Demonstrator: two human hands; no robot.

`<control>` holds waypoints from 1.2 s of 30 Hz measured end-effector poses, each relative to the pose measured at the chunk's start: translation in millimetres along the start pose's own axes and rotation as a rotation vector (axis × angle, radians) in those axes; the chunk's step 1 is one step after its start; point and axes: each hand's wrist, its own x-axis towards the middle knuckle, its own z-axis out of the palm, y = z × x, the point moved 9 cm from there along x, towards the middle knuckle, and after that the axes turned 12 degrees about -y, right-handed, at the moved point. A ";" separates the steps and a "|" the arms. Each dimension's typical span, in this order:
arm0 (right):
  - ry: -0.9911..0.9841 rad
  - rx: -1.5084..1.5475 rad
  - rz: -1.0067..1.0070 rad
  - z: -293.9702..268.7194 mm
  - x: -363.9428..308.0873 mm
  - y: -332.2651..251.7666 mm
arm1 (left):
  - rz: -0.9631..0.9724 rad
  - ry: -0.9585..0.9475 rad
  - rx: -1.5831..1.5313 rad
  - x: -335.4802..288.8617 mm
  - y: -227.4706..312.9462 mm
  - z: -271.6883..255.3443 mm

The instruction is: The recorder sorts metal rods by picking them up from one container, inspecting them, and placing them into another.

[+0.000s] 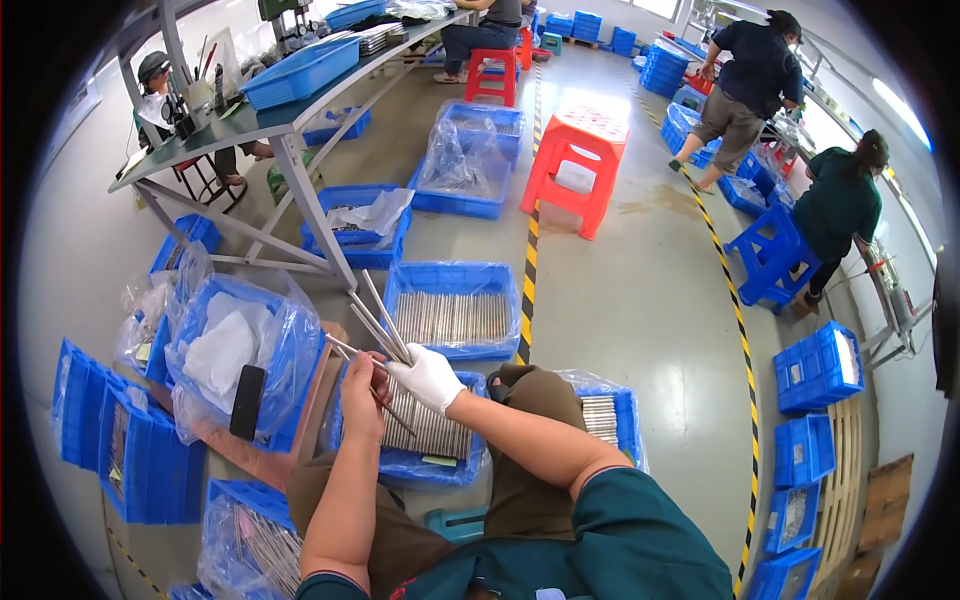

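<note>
Right hand (pixel 428 380), in a white glove, is closed around a few slim metal rods (pixel 386 316) that fan up and away from the fist. Bare and just beside it, the left hand (pixel 362 392) has its fingers bent in on more of these rods, one pointing left and one slanting down; how many lie in each grip cannot be told.

Below the hands sits a lined blue plastic bin (pixel 405 466) holding a row of similar rods, partly hidden by the hands and right forearm. Just beyond it, a second blue bin (pixel 450 274) carries another tight row, and a third (pixel 628 415) shows past the brown trouser legs (pixel 532 420), which block part of the view.

To the left, a black smartphone (pixel 247 402) leans at the edge of a bin lined with clear film (pixel 300 330) around a crumpled white sheet (pixel 222 345). More blue bins (pixel 150 470) stand further left. A grey-legged workbench (pixel 290 120) rises behind, with bins under and near it. Ahead, a red plastic stool (pixel 578 160) stands over the yellow-and-black floor tape (pixel 529 280). Two co-workers (pixel 750 85) are well apart on the right, near a blue stool (pixel 775 250)
</note>
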 end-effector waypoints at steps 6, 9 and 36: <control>-0.055 0.379 0.055 13.9 -3.4 2.3 | 0.100 0.015 -0.008 -2.3 2.0 5.5; -0.100 0.487 0.067 23.5 3.3 12.0 | 0.118 0.043 -0.025 -2.3 2.3 1.3; -0.035 0.674 0.153 -10.5 26.7 20.5 | -0.443 -0.334 -0.387 -22.7 -53.0 44.8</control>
